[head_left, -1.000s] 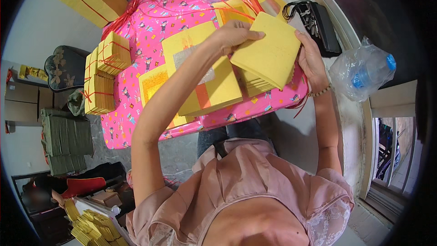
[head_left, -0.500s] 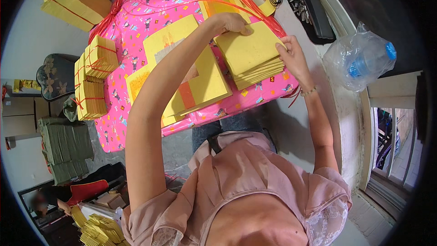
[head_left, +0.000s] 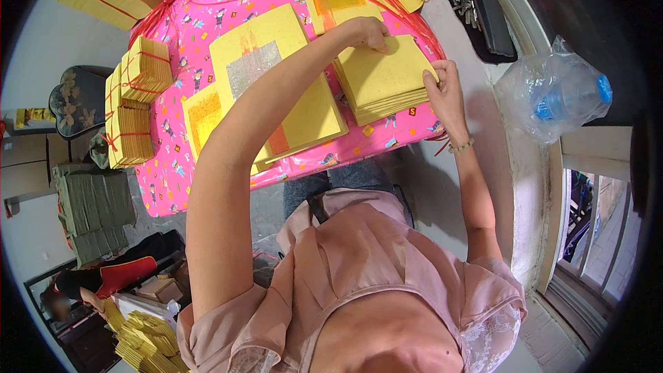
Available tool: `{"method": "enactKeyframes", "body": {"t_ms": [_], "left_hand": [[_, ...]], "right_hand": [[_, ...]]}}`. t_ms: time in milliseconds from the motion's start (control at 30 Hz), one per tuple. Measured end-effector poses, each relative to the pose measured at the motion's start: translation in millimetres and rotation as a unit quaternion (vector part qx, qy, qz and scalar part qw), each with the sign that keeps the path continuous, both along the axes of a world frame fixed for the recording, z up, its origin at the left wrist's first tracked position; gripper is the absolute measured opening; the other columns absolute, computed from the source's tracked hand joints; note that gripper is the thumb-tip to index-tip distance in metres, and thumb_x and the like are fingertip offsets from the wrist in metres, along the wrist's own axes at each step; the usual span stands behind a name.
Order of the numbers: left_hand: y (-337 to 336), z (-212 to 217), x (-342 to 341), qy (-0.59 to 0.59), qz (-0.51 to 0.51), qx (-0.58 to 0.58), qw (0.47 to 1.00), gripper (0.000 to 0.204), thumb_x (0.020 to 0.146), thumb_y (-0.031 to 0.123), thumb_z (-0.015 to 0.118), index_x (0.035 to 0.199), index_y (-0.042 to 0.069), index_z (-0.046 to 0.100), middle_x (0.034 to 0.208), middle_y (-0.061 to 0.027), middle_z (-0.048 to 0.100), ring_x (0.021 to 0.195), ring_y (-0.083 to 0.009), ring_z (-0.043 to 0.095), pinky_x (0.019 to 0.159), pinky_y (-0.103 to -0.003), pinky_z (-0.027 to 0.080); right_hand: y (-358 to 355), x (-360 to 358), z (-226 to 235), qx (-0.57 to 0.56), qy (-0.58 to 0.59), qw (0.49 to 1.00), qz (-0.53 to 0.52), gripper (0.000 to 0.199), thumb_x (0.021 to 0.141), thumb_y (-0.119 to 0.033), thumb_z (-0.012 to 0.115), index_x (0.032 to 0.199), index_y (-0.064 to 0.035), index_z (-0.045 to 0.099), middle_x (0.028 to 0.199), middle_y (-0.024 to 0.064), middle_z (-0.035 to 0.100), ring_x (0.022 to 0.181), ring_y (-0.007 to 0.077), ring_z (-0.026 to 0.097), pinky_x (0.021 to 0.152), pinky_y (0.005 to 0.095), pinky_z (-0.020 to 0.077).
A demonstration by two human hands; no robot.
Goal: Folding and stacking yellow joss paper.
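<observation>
Head view: person seated at a pink patterned surface [head_left: 207,21].
Yellow paper stack [head_left: 387,79]: lies flat at the surface's right front corner.
Left hand [head_left: 366,31]: grip released, fingertips pressing the stack's top.
Right hand [head_left: 445,90]: grip pinching the stack's right edge.
Tied bundles [head_left: 135,100]: left edge.
Water bottle [head_left: 566,100]: bagged, far right.
</observation>
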State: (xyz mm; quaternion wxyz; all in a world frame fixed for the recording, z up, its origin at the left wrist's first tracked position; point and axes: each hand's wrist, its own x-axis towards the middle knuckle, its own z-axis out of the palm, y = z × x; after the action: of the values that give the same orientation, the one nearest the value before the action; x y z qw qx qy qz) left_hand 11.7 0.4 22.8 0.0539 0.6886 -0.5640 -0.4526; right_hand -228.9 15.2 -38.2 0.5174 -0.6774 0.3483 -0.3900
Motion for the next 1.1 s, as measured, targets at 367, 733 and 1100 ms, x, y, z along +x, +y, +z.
{"method": "enactKeyframes", "body": {"t_ms": [367,733,1100], "left_hand": [[2,-6,3,0.048,0.048,0.021,0.997,0.054,0.075,0.029,0.081,0.124,0.015,0.064,0.107,-0.0052,0.066,0.095,-0.0174,0.062,0.078,-0.033,0.052],[-12,-19,-9,-0.160,-0.121,-0.041,0.979,0.052,0.068,0.031,0.082,0.112,0.009,0.067,0.096,-0.0101,0.069,0.085,-0.0225,0.065,0.072,-0.036,0.053],[-4,-13,-24,-0.231,-0.109,-0.086,0.963,0.050,0.072,0.030,0.077,0.114,0.004,0.067,0.106,-0.0161,0.069,0.099,-0.0333,0.067,0.081,-0.044,0.055]], "right_hand": [[18,16,56,-0.324,0.243,0.914,-0.020,0.036,0.088,-0.026,0.066,0.114,-0.0029,0.056,0.120,0.0166,0.055,0.110,0.0331,0.052,0.093,0.0447,0.0390],[38,36,13,-0.402,0.321,0.857,0.033,0.046,0.095,-0.032,0.052,0.127,0.0000,0.051,0.133,0.0242,0.046,0.128,0.0408,0.040,0.107,0.0518,0.0305],[35,38,3,-0.435,0.345,0.832,0.018,0.045,0.093,-0.032,0.052,0.125,-0.0002,0.053,0.135,0.0243,0.045,0.132,0.0408,0.037,0.108,0.0550,0.0281]]}}
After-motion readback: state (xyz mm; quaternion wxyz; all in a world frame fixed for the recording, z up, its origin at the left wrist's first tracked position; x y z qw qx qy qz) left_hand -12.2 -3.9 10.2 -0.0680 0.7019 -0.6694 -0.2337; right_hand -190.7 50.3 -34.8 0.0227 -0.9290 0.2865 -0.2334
